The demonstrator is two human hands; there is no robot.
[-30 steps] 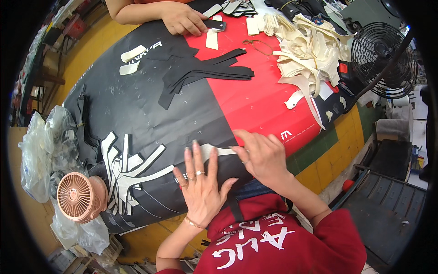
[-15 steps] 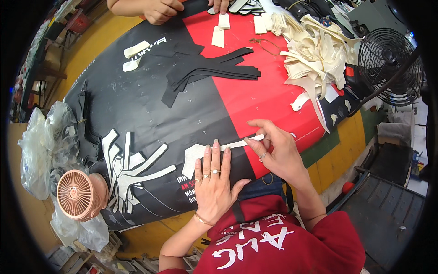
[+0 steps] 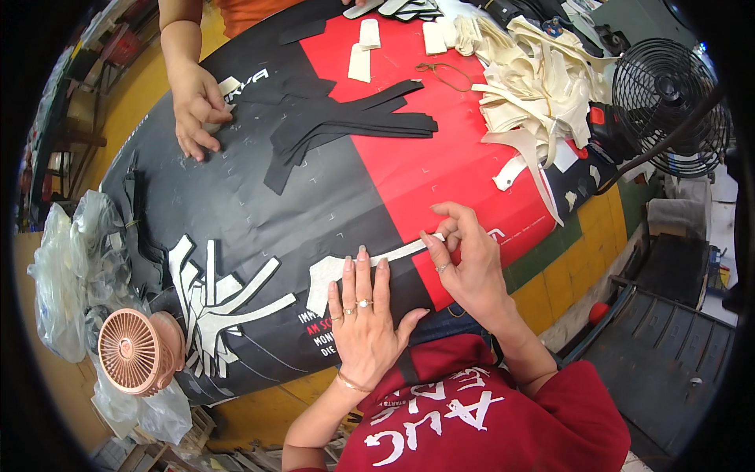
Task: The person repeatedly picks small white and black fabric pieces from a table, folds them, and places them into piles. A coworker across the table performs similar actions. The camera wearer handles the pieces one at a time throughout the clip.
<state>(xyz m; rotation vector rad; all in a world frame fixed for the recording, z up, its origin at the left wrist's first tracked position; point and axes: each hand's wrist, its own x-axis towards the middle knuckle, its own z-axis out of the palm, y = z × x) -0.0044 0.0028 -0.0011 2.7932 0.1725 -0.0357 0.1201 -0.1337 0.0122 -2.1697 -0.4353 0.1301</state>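
Observation:
A white cut fabric piece [image 3: 321,285] lies on the black and red covered table [image 3: 228,189] in front of me. One end of it is wide, and the rest runs to the right as a narrow strip. My left hand [image 3: 366,318] rests flat across it with the fingers stretched out, covering part of its middle. At the narrow end, the thumb and fingers of my right hand [image 3: 472,263] pinch the tip. To the left, a fanned pile of white strips with dark edges [image 3: 211,318] lies near the table's front edge.
A pink fan [image 3: 130,352] and plastic bags [image 3: 63,275] stand left. Black fabric strips [image 3: 346,122] lie mid-table, cream scraps [image 3: 535,86] at the back right beside a black fan [image 3: 668,102]. Another person's hand [image 3: 197,110] touches small white pieces at the far left.
The other person's hand has come down over the small white pieces at the far left. My two hands stay on the white fabric piece, almost unmoved; the view has shifted slightly.

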